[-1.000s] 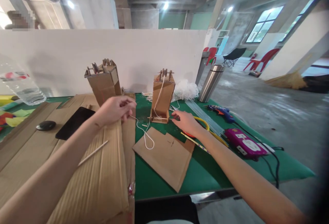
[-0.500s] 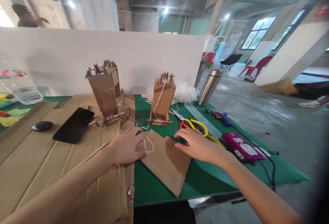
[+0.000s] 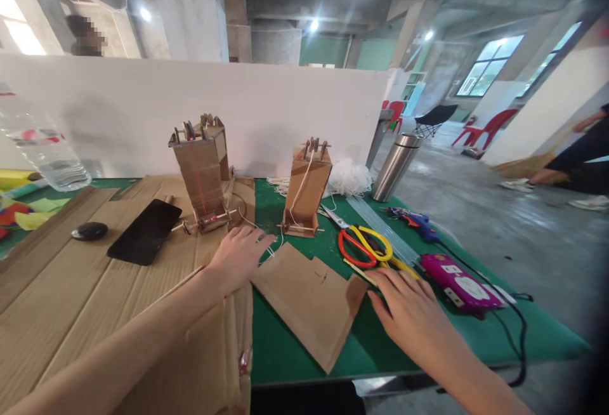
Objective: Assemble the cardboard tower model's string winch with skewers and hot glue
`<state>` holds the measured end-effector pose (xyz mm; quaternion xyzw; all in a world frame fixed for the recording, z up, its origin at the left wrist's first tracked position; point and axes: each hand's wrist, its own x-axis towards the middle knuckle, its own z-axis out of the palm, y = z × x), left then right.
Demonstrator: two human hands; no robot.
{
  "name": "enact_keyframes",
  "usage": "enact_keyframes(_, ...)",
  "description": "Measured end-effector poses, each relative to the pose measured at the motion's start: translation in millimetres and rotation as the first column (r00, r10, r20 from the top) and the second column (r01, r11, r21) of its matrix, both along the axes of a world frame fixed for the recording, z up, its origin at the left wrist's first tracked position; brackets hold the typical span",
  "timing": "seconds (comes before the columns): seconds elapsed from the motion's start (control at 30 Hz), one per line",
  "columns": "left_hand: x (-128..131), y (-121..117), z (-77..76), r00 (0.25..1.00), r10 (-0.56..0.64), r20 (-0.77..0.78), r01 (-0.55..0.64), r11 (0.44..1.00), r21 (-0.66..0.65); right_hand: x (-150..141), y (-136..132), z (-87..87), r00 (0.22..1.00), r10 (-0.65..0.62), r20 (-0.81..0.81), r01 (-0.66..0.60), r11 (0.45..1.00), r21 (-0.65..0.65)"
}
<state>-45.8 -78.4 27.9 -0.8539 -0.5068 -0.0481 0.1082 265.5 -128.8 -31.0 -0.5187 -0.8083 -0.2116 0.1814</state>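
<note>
My left hand (image 3: 242, 251) lies at the edge of the cardboard sheet, fingers stretched toward a loop of white string (image 3: 272, 251). To its right, a flat cut piece of cardboard (image 3: 309, 297) with small pen marks rests on the green table. My right hand (image 3: 404, 294) is just beyond that piece's right corner, thumb apart, its fingertips over a thin yellow strip (image 3: 360, 273). Scissors (image 3: 364, 247) with red and yellow handles lie past those fingers. Behind stand two cardboard towers, a left one (image 3: 202, 174) and a right one (image 3: 308, 190) with string running down it.
A black phone (image 3: 144, 232) and a mouse (image 3: 89, 231) lie on the cardboard sheet (image 3: 61, 313). Toward the right are a glue gun (image 3: 413, 221), clear glue sticks (image 3: 383, 228), a purple power strip (image 3: 459, 282) and a steel flask (image 3: 396, 167). A water bottle (image 3: 47, 148) stands far left.
My right hand has moved right, off the cut cardboard to the yellow strip. My left hand has shifted slightly forward, away from the cardboard piece. At far right, a walking person shows more.
</note>
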Motion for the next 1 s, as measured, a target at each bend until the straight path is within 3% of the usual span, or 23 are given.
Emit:
enact_keyframes(0.07,7.4,-3.9,-2.3,0.997,-0.045,0.067,0.05,0.995,-0.085,8.7,-2.9,-6.6,0.999,-0.039,0.036,0.038,0.999,0.012)
enact_keyframes(0.13,13.2,-6.8,-5.7,0.998,-0.019,0.064,0.027,0.991,-0.129,16.5,-2.8,-12.5,0.998,-0.042,0.044,0.043,0.999,-0.009)
enact_keyframes(0.3,11.0,-2.5,-11.1,0.995,0.099,0.005,-0.099,0.995,-0.028,25.1,3.2,-17.7,1.0,-0.023,0.021,0.023,0.999,-0.032)
enact_keyframes(0.43,7.8,-2.0,-9.9,0.995,0.056,0.077,-0.058,0.998,0.016,20.5,3.3,-2.8,0.995,-0.044,-0.092,0.036,0.996,-0.084)
enact_keyframes(0.53,12.2,-7.3,-11.2,0.989,-0.01,0.15,0.02,0.998,-0.064,11.8,0.7,23.7,0.934,-0.044,-0.355,-0.023,0.983,-0.184)
enact_keyframes(0.6,15.1,-10.3,-13.6,0.981,-0.068,0.184,0.094,0.986,-0.136,2.8,0.7,44.4,0.818,-0.018,-0.575,-0.148,0.959,-0.241)
enact_keyframes(0.67,16.0,-11.2,-15.9,0.971,-0.116,0.207,0.156,0.969,-0.193,-9.3,4.4,63.0,0.624,-0.057,-0.78,-0.3,0.903,-0.306)
enact_keyframes(0.7,15.6,-11.1,-16.7,0.968,-0.129,0.214,0.176,0.96,-0.218,-16.4,8.0,70.5,0.483,-0.103,-0.869,-0.398,0.859,-0.323)
enact_keyframes(0.77,13.9,-10.1,-17.3,0.965,-0.141,0.223,0.198,0.944,-0.263,-31.7,18.5,81.2,0.1,-0.202,-0.974,-0.579,0.785,-0.222)
enact_keyframes(0.83,12.4,-9.3,-17.3,0.96,-0.16,0.229,0.224,0.932,-0.286,-46.8,31.5,86.2,-0.186,-0.313,-0.931,-0.709,0.699,-0.094)
enact_keyframes(0.9,11.8,-9.3,-17.4,0.955,-0.179,0.238,0.243,0.93,-0.275,-59.5,43.9,86.7,-0.324,-0.41,-0.852,-0.778,0.629,-0.006)
enact_keyframes(1.0,12.6,-10.2,-17.5,0.948,-0.198,0.247,0.26,0.933,-0.25,-72.3,55.4,83.1,-0.39,-0.485,-0.783,-0.817,0.574,0.052)
